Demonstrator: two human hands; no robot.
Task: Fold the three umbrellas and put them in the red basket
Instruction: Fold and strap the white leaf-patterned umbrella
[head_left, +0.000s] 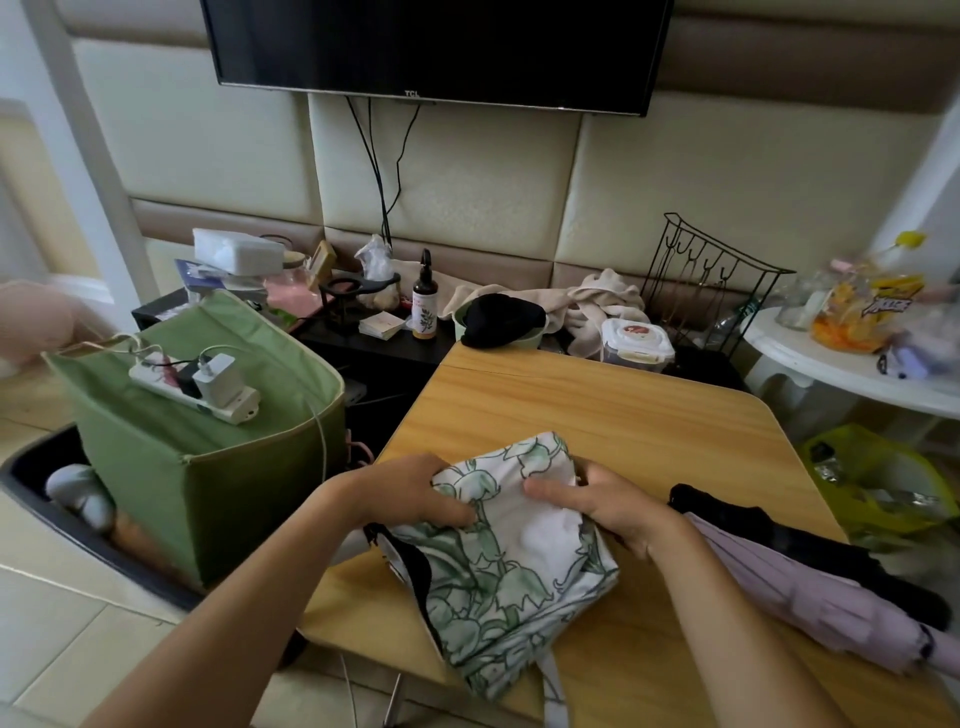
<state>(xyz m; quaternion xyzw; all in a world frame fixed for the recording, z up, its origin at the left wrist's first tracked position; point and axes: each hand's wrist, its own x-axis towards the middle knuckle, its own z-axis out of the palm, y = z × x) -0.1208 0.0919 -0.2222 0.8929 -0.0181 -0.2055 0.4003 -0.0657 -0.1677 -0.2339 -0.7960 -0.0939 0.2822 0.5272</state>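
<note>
Head view: we've got both hands on the floral umbrella (511, 540), lying at the near edge of the table (597, 410). Our left hand (410, 491) pinches the cloth at nine o'clock, fingers curled shut on it; our right hand (613, 506) grips it at three o'clock, thumb pressed on top. At four o'clock lie the lilac umbrella (810, 592) and the black umbrella (810, 551), touching each other. Green box (208, 467) at nine o'clock, off the table.

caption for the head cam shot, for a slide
Both hands, left and right, press the green floral umbrella on the wooden table, a purple umbrella lying beside it.
</note>
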